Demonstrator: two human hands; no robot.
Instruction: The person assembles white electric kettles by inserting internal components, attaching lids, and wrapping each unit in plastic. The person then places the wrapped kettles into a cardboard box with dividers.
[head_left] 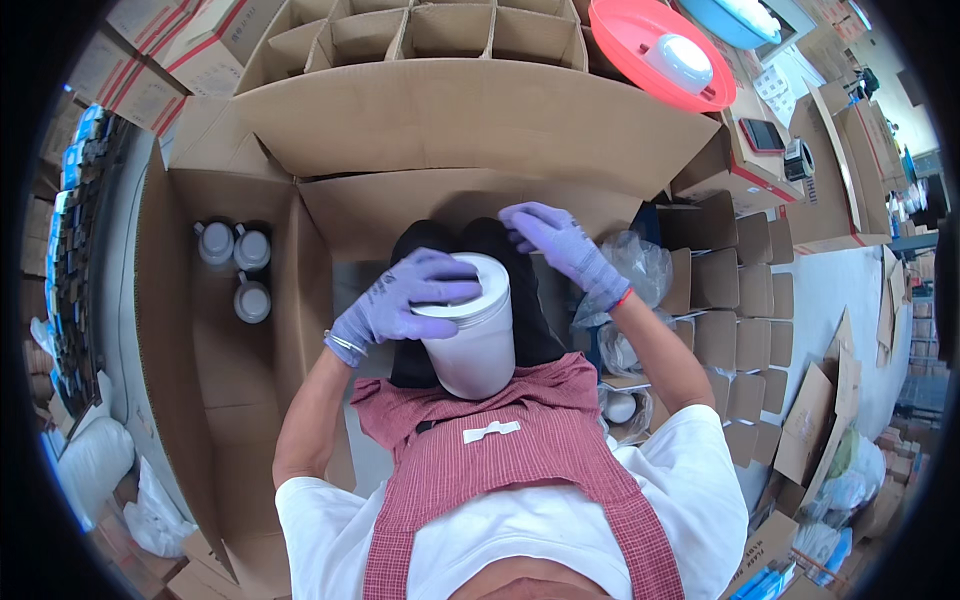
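A large divided carton (440, 120) stood across the far side, its near flap facing the person, and a long open carton (235, 380) stood along the left. An apron (530, 455) reached from the chest to the lap, and at its far, gathered edge sat a pale, near-cylindrical canister (468, 360). The canister's long axis ran almost straight away from the body: the base lay close to the apron, near the middle of that far edge, while the lidded end pointed outward and up, towards the divided carton, leaning slightly left. Whether the base bore on the apron or on the dark trousers (540, 320) could not be told. The canister lay between the two gloved hands, much nearer the left. The left hand (405, 295) gripped its lidded end from the left, fingers across the top and thumb down along the side. The right hand (562, 245) was open, fingers loosely extended, apart from the canister, to the right of its lid (492, 292) and a little beyond it. Three white cups (252, 250) stood near the far left corner of the long carton.
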